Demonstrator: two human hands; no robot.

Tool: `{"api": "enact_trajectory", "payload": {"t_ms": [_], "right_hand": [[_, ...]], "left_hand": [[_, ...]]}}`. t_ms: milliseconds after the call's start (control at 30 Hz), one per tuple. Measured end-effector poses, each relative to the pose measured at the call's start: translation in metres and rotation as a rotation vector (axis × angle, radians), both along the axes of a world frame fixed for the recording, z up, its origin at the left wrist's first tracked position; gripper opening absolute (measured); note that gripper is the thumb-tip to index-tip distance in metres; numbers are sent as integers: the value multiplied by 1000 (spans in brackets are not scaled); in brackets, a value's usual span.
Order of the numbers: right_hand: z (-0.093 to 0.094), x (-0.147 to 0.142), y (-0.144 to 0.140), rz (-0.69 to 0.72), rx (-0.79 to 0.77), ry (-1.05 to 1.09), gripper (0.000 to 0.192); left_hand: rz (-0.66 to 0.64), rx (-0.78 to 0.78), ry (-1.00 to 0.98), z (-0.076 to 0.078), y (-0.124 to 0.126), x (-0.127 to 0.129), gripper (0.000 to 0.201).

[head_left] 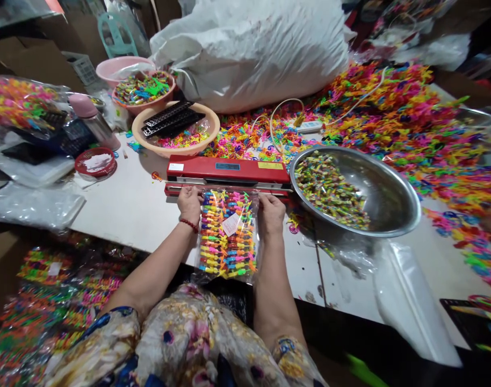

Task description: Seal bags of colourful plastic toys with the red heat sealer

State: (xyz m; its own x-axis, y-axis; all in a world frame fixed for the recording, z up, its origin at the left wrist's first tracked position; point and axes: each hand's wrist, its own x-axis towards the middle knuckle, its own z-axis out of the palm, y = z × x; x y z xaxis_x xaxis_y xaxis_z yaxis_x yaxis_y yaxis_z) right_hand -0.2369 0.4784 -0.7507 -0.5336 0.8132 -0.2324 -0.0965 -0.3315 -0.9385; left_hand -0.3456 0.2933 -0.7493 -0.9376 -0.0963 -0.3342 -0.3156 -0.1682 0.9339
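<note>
A clear plastic bag [228, 236] packed with rows of small colourful plastic toys lies on the white table in front of me. My left hand [189, 203] grips its top left corner and my right hand [271, 211] grips its top right corner. The bag's open end reaches into the jaw of a red heat sealer [228, 172] just beyond my fingers. A red bead bracelet sits on my left wrist.
A steel bowl [390, 199] of wrapped candies stands right of the sealer. Loose colourful toys [406, 118] cover the table's far right. Beige basins [177, 131] sit behind the sealer, a big white sack [253, 48] beyond. Filled bags [48, 301] pile at lower left.
</note>
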Motion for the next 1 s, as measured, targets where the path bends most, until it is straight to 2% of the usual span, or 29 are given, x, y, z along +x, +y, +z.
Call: {"api": "enact_trajectory", "payload": {"t_ms": [33,133,233,300,367,433,500,600,700,800,867,933,1000], "right_hand": [[0,0,0,-1,6,-8,26],[0,-1,0,-1,-1,-2,25],[-3,-1,0,-15,-35,24,27],[-5,-1,1,-7,-53,39,28],[-6,-1,2,7,-59,53,28],[-6,-1,2,6,-49,54,28],[-5,-1,2,-5,-28,42,27],[-4,-1,2,-23,-19,22,26],[-3,-1,3,-34,-21,-3,27],[0,-1,3,-43,-14,-34,28],[4,-1,1,-61,-21,-60,26],[11,-1,-3,-79,-25,-76,25],[18,-1,-7,-98,-26,-78,24]], "left_hand": [[-33,20,22,0,-1,3,9],[-134,167,69,3,-8,15,27],[-126,284,129,4,-20,31,36],[-46,215,123,-1,-31,41,37],[-37,108,26,-7,-40,49,36],[-144,63,-99,-13,-45,54,32],[-247,80,-185,-15,-45,52,32],[-339,155,-268,-14,-38,42,42],[-392,221,-325,-13,-26,33,34],[-340,239,-353,-14,-15,33,26],[-261,234,-343,-15,-12,35,24],[-147,169,-256,-14,-13,39,23],[-99,66,-62,-13,-17,40,22]]}}
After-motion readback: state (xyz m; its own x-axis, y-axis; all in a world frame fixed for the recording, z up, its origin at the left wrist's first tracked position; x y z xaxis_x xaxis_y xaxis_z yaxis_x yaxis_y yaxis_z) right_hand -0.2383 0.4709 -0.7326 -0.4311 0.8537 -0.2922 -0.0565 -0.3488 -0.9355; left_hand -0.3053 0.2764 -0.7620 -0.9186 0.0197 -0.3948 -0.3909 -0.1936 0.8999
